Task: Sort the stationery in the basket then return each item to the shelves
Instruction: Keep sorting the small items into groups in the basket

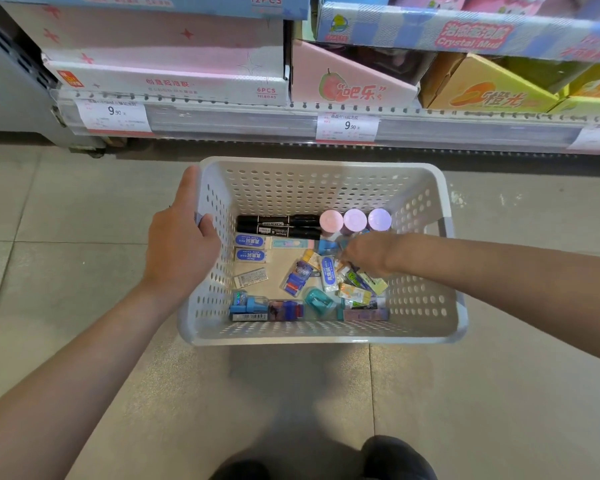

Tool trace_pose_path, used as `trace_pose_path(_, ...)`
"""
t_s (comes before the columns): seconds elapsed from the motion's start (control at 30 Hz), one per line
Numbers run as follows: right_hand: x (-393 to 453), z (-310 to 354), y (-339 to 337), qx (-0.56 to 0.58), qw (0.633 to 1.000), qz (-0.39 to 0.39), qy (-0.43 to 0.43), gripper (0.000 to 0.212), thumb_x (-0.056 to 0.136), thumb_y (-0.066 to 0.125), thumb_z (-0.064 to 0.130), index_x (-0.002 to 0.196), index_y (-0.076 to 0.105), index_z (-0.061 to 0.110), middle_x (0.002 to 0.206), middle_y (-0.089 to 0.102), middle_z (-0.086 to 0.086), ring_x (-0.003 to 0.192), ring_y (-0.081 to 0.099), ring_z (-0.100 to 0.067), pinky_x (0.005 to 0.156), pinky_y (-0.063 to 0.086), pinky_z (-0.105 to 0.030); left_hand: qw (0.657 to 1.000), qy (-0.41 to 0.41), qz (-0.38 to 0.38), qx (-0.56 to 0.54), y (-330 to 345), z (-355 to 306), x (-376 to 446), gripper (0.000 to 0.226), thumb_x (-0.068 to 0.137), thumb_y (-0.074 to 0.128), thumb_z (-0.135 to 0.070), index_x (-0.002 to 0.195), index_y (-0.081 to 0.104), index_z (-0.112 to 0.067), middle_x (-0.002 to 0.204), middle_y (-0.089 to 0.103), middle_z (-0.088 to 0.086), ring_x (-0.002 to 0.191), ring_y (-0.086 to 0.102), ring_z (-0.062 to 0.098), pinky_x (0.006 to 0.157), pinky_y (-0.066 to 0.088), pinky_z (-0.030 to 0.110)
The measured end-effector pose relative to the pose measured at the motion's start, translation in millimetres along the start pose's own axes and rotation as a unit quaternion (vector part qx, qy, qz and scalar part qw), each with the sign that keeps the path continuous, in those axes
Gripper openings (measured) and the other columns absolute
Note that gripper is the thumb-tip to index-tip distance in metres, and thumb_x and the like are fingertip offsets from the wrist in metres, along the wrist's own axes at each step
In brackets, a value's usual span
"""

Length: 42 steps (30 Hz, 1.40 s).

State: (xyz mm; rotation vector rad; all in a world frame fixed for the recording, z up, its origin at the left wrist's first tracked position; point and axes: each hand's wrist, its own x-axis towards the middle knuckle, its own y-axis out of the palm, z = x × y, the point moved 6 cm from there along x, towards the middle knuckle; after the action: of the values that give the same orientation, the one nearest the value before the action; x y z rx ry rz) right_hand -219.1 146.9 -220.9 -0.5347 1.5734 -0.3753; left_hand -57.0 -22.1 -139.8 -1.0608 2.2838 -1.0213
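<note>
Left hand (184,251) grips the basket (326,168) rim, steadying it; right hand (368,252), blurred, reaches among loose erasers (328,273) inside; grasp apparently indeterminate.

We see a grey tiled floor (84,271) with a white perforated basket (312,336) standing on it, and at the far side a shelf (239,119) carrying boxes (174,81) in a row.
</note>
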Motion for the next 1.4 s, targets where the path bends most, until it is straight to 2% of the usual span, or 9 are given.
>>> trace_pose_path(0.2, -12, -13, -11, 0.026, 0.997, 0.065, 0.025, 0.049, 0.095, 0.044, 0.002, 0.143, 0.034, 0.01, 0.139, 0.042, -0.005, 0.122, 0.047, -0.025, 0.071, 0.044, -0.027, 1.0, -0.006, 0.003, -0.001, 0, 3, 0, 0.063, 0.095, 0.046, -0.006, 0.151, 0.02, -0.022, 0.063, 0.051, 0.01, 0.051, 0.05, 0.02, 0.053, 0.048, 0.039)
trace_pose_path(0.37, -23, -11, 7, 0.017, 0.989, 0.144, 0.041, 0.033, 0.091, 0.044, -0.007, 0.121, 0.052, 0.001, 0.106, 0.052, -0.011, 0.066, 0.041, -0.019, 0.045, 0.026, -0.018, 1.0, 0.002, 0.004, 0.006, 0, 5, 1, 0.063, 0.094, 0.046, -0.005, 0.15, 0.022, -0.023, 0.063, 0.054, 0.015, 0.051, 0.052, 0.025, 0.055, 0.05, 0.044)
trace_pose_path(0.73, -63, 27, 23, 0.028, 0.977, 0.203, -0.062, 0.055, 0.097, 0.034, -0.004, 0.148, 0.026, 0.014, 0.147, 0.036, -0.009, 0.126, 0.044, -0.025, 0.062, 0.035, -0.018, 1.0, -0.003, 0.011, 0.006, 0, 4, 2, 0.062, 0.095, 0.045, -0.005, 0.149, 0.021, -0.025, 0.064, 0.053, 0.01, 0.051, 0.054, 0.023, 0.054, 0.053, 0.043)
trace_pose_path(0.93, -80, 36, 28, 0.061, 0.967, 0.226, -0.102, 0.06, 0.097, 0.031, -0.004, 0.15, 0.017, 0.019, 0.144, 0.04, -0.012, 0.116, 0.047, -0.022, 0.083, 0.043, -0.025, 1.0, -0.005, 0.016, -0.004, 1, 4, 1, 0.064, 0.095, 0.045, -0.005, 0.15, 0.02, -0.025, 0.069, 0.055, 0.008, 0.051, 0.053, 0.021, 0.049, 0.051, 0.038)
trace_pose_path(1.03, -66, 27, 21, 0.122, 0.975, 0.17, -0.075, 0.052, 0.095, 0.034, -0.004, 0.143, 0.035, 0.014, 0.138, 0.047, -0.01, 0.098, 0.045, -0.015, 0.068, 0.044, -0.019, 1.0, 0.001, 0.009, 0.002, 1, 3, 1, 0.063, 0.096, 0.045, -0.005, 0.15, 0.02, -0.023, 0.073, 0.052, 0.003, 0.052, 0.051, 0.013, 0.044, 0.04, 0.026)
trace_pose_path(1.17, -29, 4, 6, 0.212, 0.976, 0.029, 0.04, 0.043, 0.091, 0.044, -0.002, 0.133, 0.045, 0.006, 0.129, 0.054, -0.01, 0.113, 0.055, -0.026, 0.086, 0.049, -0.031, 1.0, -0.001, 0.005, 0.002, 1, 2, 1, 0.062, 0.095, 0.045, -0.004, 0.15, 0.021, -0.02, 0.063, 0.044, -0.003, 0.049, 0.047, 0.012, 0.044, 0.038, 0.025)
trace_pose_path(1.27, -17, 8, 4, 0.242, 0.968, 0.017, 0.072, 0.013, 0.092, 0.056, 0.018, 0.096, 0.057, 0.006, 0.096, 0.059, -0.006, 0.096, 0.057, -0.026, 0.067, 0.046, -0.029, 1.0, 0.003, 0.003, 0.009, 1, 3, 1, 0.063, 0.095, 0.045, -0.003, 0.15, 0.021, -0.02, 0.06, 0.046, 0.001, 0.047, 0.048, 0.016, 0.043, 0.04, 0.027)
trace_pose_path(1.33, -12, 15, 6, 0.234, 0.968, 0.025, 0.09, 0.033, 0.089, 0.061, 0.032, 0.075, 0.046, 0.006, 0.076, 0.046, 0.0, 0.084, 0.049, -0.021, 0.064, 0.041, -0.027, 1.0, 0.004, 0.002, 0.013, 1, 3, 2, 0.062, 0.095, 0.045, -0.003, 0.15, 0.023, -0.021, 0.06, 0.048, 0.003, 0.047, 0.049, 0.017, 0.043, 0.04, 0.028)
trace_pose_path(1.4, -3, 23, 12, 0.195, 0.974, 0.005, 0.113, 0.036, 0.084, 0.063, 0.042, 0.099, 0.053, 0.01, 0.087, 0.05, 0.001, 0.084, 0.051, -0.019, 0.064, 0.043, -0.028, 1.0, 0.011, 0.001, 0.015, 1, 3, 2, 0.061, 0.094, 0.046, -0.004, 0.148, 0.024, -0.022, 0.061, 0.052, 0.009, 0.047, 0.051, 0.02, 0.044, 0.046, 0.034)
